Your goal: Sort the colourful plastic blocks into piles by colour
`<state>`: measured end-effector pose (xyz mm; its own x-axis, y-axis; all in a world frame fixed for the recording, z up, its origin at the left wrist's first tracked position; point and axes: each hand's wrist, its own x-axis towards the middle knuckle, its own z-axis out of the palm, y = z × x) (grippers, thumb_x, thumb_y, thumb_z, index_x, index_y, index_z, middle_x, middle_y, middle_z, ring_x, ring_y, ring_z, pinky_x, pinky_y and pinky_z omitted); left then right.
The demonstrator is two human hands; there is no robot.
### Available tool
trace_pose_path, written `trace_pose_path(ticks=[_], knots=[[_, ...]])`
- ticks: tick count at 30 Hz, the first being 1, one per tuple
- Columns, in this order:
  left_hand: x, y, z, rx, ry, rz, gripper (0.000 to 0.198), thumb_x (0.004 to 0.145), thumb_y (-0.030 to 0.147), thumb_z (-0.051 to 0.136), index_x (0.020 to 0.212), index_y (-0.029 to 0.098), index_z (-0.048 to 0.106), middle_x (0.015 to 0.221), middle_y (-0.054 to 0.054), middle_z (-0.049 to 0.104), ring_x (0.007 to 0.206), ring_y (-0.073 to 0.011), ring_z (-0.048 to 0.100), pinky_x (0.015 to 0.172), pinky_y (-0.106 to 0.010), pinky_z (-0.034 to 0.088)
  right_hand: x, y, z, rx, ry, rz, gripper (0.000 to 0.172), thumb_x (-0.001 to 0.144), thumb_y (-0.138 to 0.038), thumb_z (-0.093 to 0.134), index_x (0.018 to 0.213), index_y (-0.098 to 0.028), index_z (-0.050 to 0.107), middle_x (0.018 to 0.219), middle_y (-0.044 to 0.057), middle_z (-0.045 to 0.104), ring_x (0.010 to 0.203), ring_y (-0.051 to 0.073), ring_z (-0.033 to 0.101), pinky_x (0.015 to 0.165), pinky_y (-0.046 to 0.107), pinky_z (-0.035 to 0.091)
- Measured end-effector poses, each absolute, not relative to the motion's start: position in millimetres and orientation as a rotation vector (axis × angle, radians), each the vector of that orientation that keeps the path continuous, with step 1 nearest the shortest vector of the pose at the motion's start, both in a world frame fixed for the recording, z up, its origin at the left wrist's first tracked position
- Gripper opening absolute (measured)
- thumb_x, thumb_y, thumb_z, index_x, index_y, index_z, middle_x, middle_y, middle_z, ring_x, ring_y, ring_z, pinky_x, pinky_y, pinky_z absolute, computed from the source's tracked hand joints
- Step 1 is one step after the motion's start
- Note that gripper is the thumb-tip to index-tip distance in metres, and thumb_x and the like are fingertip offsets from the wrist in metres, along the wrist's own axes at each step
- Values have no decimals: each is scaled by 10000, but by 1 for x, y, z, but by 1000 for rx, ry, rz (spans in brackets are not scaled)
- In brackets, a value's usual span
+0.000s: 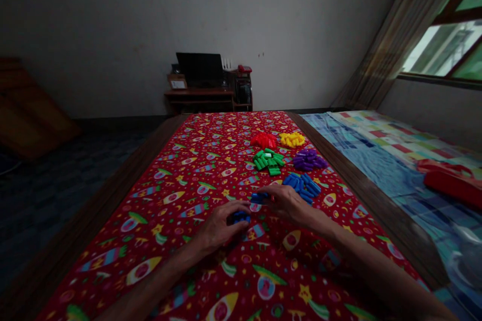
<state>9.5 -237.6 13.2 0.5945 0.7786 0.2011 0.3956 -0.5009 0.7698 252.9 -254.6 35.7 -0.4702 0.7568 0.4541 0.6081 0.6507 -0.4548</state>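
My left hand is curled around a few small blue cylindrical pieces near the middle of the table; its thumb and fingers close on them from the side. Just to the right and a little farther off, my right hand grips more blue cylindrical pieces between thumb and fingers. A loose pile of blue cylinders lies right behind the right hand, which partly covers it. Beyond it are heaps of green, purple, red and yellow pieces.
A red cloth printed with rockets covers the wooden table. To the right is a bed with a checked sheet and a red bag. Against the far wall stands a desk carrying a monitor.
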Motion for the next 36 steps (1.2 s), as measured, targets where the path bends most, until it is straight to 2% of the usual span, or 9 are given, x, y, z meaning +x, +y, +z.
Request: trace_pose_path(ticks=[6,13,16,20,24,26,30,33,36], knots=[[7,-233,3,2203,1084,769,399,776,266,631,1171,224,598,1170,-68,662,1067,-233,626,949,-396,499,322,-248,57,-1565,-1958,125,299,827,-236,533,1047,-147,715,846,80,741,668,175,652,654,265,480],[2,-232,0,2332,1067,716,457,754,243,654,1207,233,596,1159,-86,645,1101,-253,586,961,-418,483,359,-244,48,-1689,-1981,172,272,789,-234,547,947,-148,750,792,75,740,677,198,667,628,277,491],[4,-234,8,2210,1133,709,442,712,257,679,1151,238,631,1119,-77,663,1069,-267,601,955,-433,483,343,-247,48,-1581,-1875,55,266,838,-272,544,972,-145,736,835,90,741,742,202,677,691,292,506],[16,-242,14,1736,1114,738,575,669,354,721,1213,233,581,1119,-74,680,1065,-270,629,939,-418,499,287,-267,56,-1270,-2041,273,283,918,-286,503,1113,-176,678,942,81,731,796,169,674,721,265,516],[30,-251,11,1377,880,682,720,652,453,741,1281,199,501,1073,-94,696,1026,-275,651,878,-399,528,235,-289,55,-823,-2372,485,393,927,-284,526,1308,-186,531,1252,129,610,1121,185,581,896,291,483],[33,-256,8,1344,802,640,745,655,465,749,1300,208,479,1090,-94,694,1043,-278,647,890,-402,524,227,-292,50,-775,-2393,545,332,937,-278,514,1251,-183,568,1185,119,640,1062,166,603,870,267,484],[29,-257,6,1446,839,740,559,788,490,636,1263,218,522,1156,-106,675,1081,-262,637,911,-390,523,254,-278,49,-1029,-2245,459,255,938,-280,494,1084,-162,666,895,81,712,766,147,642,702,239,487],[21,-251,7,1621,945,838,390,863,454,531,1162,214,599,1137,-96,684,1051,-242,650,897,-368,537,296,-260,54,-1342,-1987,371,286,907,-330,506,991,-152,714,841,70,727,700,162,645,638,242,477],[15,-242,5,1737,1009,910,329,857,409,510,1074,195,633,1050,-91,712,967,-230,678,848,-353,560,332,-247,55,-1524,-1873,393,301,849,-340,528,901,-136,744,767,56,727,640,172,635,571,246,460]])
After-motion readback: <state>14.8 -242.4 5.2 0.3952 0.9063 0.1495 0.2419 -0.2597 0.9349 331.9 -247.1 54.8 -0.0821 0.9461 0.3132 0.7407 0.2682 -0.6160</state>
